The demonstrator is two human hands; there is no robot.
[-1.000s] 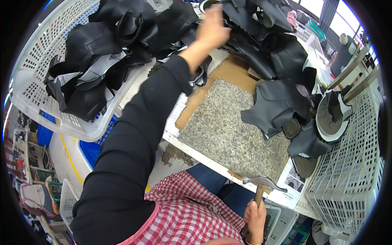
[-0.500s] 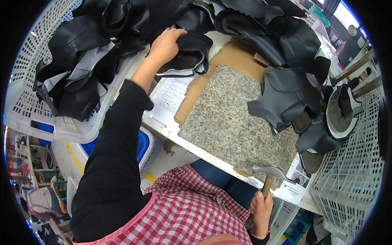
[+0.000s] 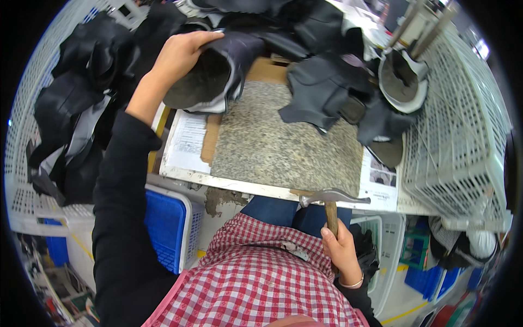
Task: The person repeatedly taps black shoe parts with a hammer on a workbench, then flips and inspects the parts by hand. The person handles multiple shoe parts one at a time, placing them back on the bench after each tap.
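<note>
- From where I stand, taking the slab [image 3: 283,136] as the dial, the left hand [image 3: 182,57] is at ten o'clock, fingers closed on the edge of a black upper [image 3: 239,52].
- That upper tilts at eleven, its mouth facing the person; I'd keep the pinch on its rim, so the leather isn't creased.
- The right hand [image 3: 340,248] wraps the hammer [image 3: 332,213] at five o'clock, its head by the counter [image 3: 234,183] edge; best kept low there, clear of the other hand's fingers.
- More uppers [image 3: 327,90] overlap the slab around one and two; I'd leave its bare middle for working.
- Baskets stand at nine [image 3: 32,223] and three [image 3: 455,169]; elbows should mind both.
</note>
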